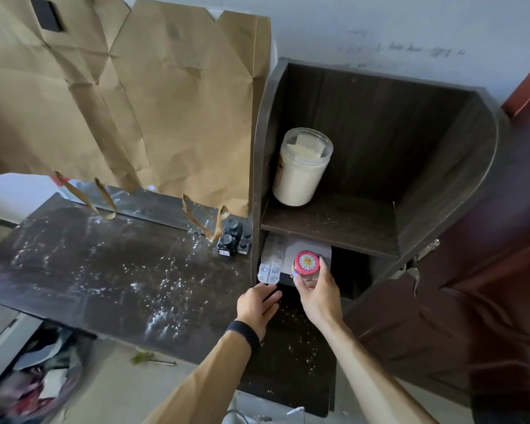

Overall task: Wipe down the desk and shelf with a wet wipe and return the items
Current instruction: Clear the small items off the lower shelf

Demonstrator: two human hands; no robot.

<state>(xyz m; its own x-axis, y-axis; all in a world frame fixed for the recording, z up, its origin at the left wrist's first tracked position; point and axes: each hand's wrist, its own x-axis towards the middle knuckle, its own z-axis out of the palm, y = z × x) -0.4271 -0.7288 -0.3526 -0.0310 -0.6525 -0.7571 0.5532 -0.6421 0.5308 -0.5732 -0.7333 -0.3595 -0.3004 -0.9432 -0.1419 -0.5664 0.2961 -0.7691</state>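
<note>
right hand [318, 296] gripping red-lidded jar [307, 263] at lower shelf [349, 272] mouth, left hand [257, 304] flat just beside clear plastic box [268, 273], powder jar [302, 166] on upper shelf [334, 221], desk [104, 264] speckled white

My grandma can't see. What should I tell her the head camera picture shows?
A person's right hand holds a small red-lidded jar at the lower opening of a dark shelf; the left hand reaches toward a clear plastic box. A big jar of white powder stands above, and white crumbs speckle the desk.
</note>
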